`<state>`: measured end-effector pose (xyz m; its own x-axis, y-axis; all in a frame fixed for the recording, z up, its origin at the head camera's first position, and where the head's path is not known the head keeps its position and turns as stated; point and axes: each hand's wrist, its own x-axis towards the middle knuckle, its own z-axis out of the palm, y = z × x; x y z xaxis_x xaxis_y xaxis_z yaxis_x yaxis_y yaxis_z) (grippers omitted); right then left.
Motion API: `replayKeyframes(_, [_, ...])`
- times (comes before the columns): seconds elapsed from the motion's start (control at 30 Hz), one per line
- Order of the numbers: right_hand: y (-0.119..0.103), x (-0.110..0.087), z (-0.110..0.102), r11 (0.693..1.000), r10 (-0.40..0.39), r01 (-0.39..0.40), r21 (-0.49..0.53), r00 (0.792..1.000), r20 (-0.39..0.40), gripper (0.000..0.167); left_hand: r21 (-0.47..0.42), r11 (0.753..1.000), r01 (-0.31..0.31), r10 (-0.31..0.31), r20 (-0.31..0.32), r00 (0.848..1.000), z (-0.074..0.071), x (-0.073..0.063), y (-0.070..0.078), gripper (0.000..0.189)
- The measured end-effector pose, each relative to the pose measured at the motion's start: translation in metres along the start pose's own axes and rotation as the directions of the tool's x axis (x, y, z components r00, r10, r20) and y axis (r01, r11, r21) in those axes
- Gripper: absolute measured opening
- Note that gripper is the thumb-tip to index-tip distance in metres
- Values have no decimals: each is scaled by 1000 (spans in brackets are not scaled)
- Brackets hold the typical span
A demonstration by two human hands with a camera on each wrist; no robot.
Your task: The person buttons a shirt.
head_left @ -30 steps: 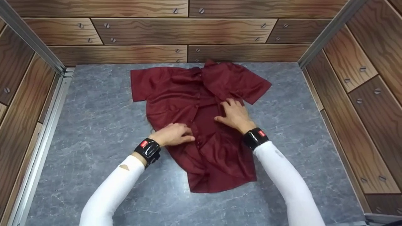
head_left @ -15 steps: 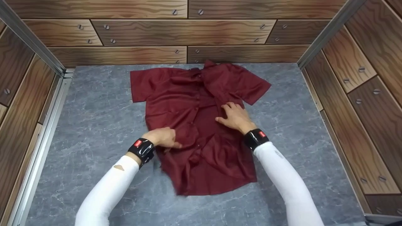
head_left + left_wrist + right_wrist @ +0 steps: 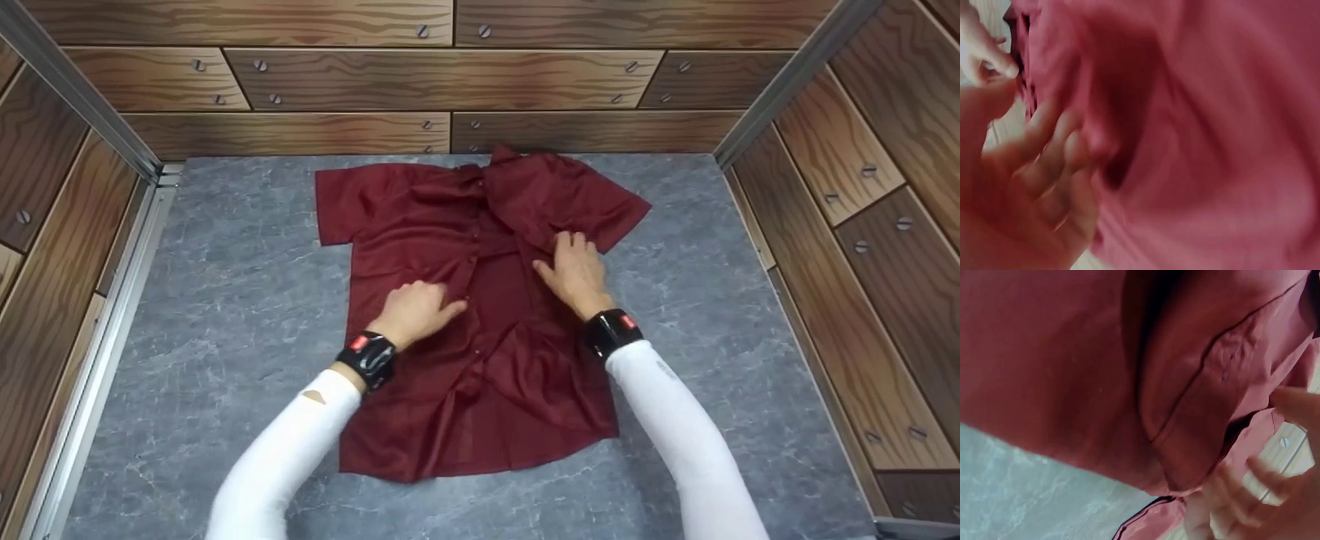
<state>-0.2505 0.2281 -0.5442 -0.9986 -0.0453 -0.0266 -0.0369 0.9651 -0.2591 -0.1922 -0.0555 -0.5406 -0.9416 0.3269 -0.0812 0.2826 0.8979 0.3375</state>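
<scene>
A dark red short-sleeved button shirt (image 3: 409, 427) lies spread on the grey marbled surface, collar toward the back wall. Its front is parted in the middle, and the sleeve side at the right looks bunched. Over the left front panel is my left hand (image 3: 416, 311), thumb held away from the fingers; the left wrist view shows its loosely bent fingers (image 3: 1053, 146) beside the cloth with nothing pinched. Near the right armpit of the shirt, my right hand (image 3: 577, 274) rests on the cloth. Its fingers (image 3: 1235, 495) are slightly bent, thumb apart, in the right wrist view.
Wood-patterned panels (image 3: 337, 79) rise at the back and on both sides. Metal rails (image 3: 105, 352) run along the left edge. The grey surface (image 3: 225, 300) extends around the shirt on both sides and in front.
The shirt's lower left front panel has swung out to the left, widening the hem. My left hand went left with the cloth, let go and came back up-right. My right hand shifted slightly up-right.
</scene>
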Motion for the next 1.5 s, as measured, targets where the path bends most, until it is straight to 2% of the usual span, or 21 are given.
replayKeyframes(0.13, [6,-2,-3,995,82,-82,-55,997,3,60,-22,997,79,-81,-118,990,14,16,13,62])
replayKeyframes(0.23, [11,-4,-5,995,74,-73,-60,997,10,45,23,991,128,-124,-130,984,21,25,16,66])
replayKeyframes(0.33, [11,-5,-8,1000,15,-15,24,1000,-24,28,56,988,146,-140,-100,985,25,29,16,51])
replayKeyframes(0.43, [1,-3,-11,977,-43,56,206,997,-67,22,29,989,145,-142,-78,987,26,29,15,32])
replayKeyframes(0.5, [-12,-2,-13,932,-78,101,348,994,-80,22,-23,990,137,-139,-74,988,25,28,16,25])
replayKeyframes(0.6, [-34,-2,-13,830,-148,161,534,987,-67,24,-110,988,107,-114,-55,992,23,26,19,21])
replayKeyframes(0.67, [-48,-4,-13,763,-219,181,620,976,-15,27,-159,984,79,-86,-33,996,21,25,22,20])
replayKeyframes(0.73, [-58,-6,-11,701,-316,169,693,945,89,29,-186,981,53,-54,-4,999,20,24,24,19])
replayKeyframes(0.77, [-61,-7,-11,691,-363,153,707,919,156,30,-193,980,41,-39,15,999,19,24,25,19])
replayKeyframes(0.87, [-61,-10,-9,714,-451,96,694,821,350,29,-191,982,10,9,96,995,16,21,24,19])
replayKeyframes(0.9, [-59,-11,-9,735,-456,102,670,806,377,28,-193,981,1,23,122,992,15,20,23,18])
replayKeyframes(0.93, [-57,-11,-9,760,-446,122,639,813,375,27,-197,980,-8,36,142,989,14,19,21,18])
replayKeyframes(0.97, [-54,-10,-9,788,-425,160,594,840,338,26,-204,979,-14,45,150,988,13,19,19,21])
replayKeyframes(1.0, [-50,-9,-9,819,-395,198,538,876,278,24,-211,977,-23,53,139,989,12,18,17,23])
replayKeyframes(1.07, [-41,-6,-9,882,-326,255,396,937,124,21,-216,975,-58,73,61,995,12,19,12,24])
replayKeyframes(1.13, [-30,-3,-9,938,-266,254,235,964,20,23,-188,978,-89,79,-58,995,13,21,6,24])
replayKeyframes(1.17, [-25,-2,-8,957,-247,241,161,969,14,30,-167,982,-93,74,-115,991,13,23,3,23])
replayKeyframes(1.23, [-16,-2,-6,972,-232,225,73,968,98,51,-120,990,-78,55,-189,980,15,26,-5,22])
replayKeyframes(1.3, [-8,-2,-4,977,-215,212,38,945,248,73,-89,996,-33,15,-193,981,17,26,-14,35])
replayKeyframes(1.4, [-1,-4,-1,983,-176,185,21,888,425,93,-84,996,40,-47,-89,995,19,25,-24,67])
replayKeyframes(1.5, [2,-6,-1,986,-147,167,3,860,489,99,-83,992,93,-89,53,995,18,22,-30,93])
